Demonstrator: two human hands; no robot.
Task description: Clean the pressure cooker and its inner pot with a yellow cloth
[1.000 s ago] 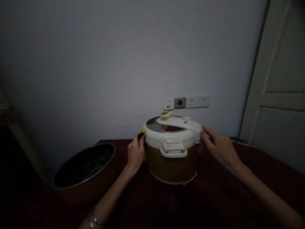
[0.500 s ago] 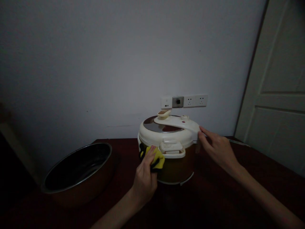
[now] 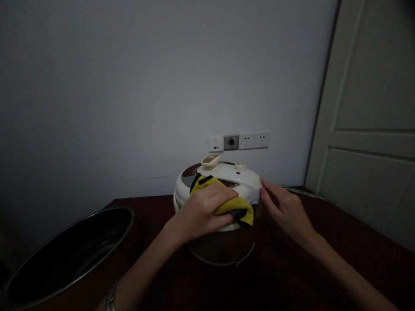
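A white-lidded electric pressure cooker [image 3: 223, 248] with a dark body stands on the table. My left hand [image 3: 201, 211] is closed on a yellow cloth [image 3: 235, 205] with black edging, held against the front of the lid. The cloth and hand cover most of the cooker's front side handle. At the lid's right end, my right hand [image 3: 287, 211] pinches the tip of the white lid handle [image 3: 249, 183] between thumb and fingers. A brown-topped knob [image 3: 211, 160] rises from the back of the lid.
A wide, dark-lined pot [image 3: 81, 242] stands on the left side of the dark red table [image 3: 155, 205]. Behind the cooker, sockets and a switch [image 3: 238, 141] line the wall. A panelled door [image 3: 363, 108] is at the right, with a thin strip [image 3: 303, 192] lying near it.
My left hand has brought the cloth up and right, from beside the front handle onto the lid's front. My right hand keeps its grip. The view has shifted slightly right.
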